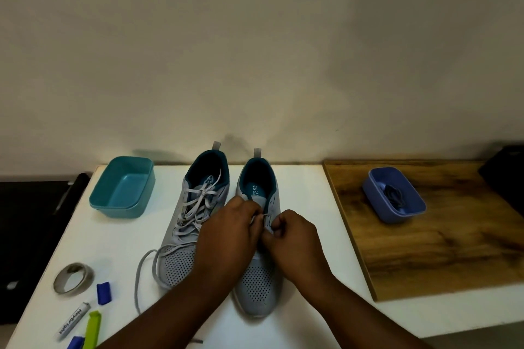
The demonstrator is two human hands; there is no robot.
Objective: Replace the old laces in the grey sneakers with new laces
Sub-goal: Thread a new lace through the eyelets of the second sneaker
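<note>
1. Two grey mesh sneakers with teal lining stand side by side, heels to the wall, on the white tabletop (pixel 306 207).
2. Left grey sneaker (pixel 181 261): pale grey flat lace (pixel 195 207) is threaded through its eyelets, loosened, no bow. One end trails off the toe in a loop onto the table. Looks like the old lace, not pulled out.
3. Right grey sneaker (pixel 259 286): both hands sit over its eyelet area. Left hand (pixel 229 232) has fingers curled in, pinching a thin pale lace strand (pixel 259 217) near the upper eyelets. Right hand (pixel 292 232) is also curled tight, pinching the same strand just beside the left. Hands are almost touching.
4. Cannot tell how many eyelets on the right sneaker hold lace; the hands cover them.
5. Blue plastic tub (pixel 395 198) on the wooden board (pixel 439 249), well right of the shoes, holds a dark bundled cord (pixel 392 193). Probably the new laces, untouched.
6. Teal plastic tub (pixel 122 187) left of the shoes has nothing visible in it, so no old lace is dropped there.
7. Judgement: early stage. Unlacing of the right shoe is in hand, left shoe only loosened. Left to do: strip both, thread new laces in both, tie.
8. Bottom left: tape roll (pixel 73 278), marker (pixel 72 321), green clip (pixel 92 330), blue caps (pixel 104 292). Not in use.
</note>
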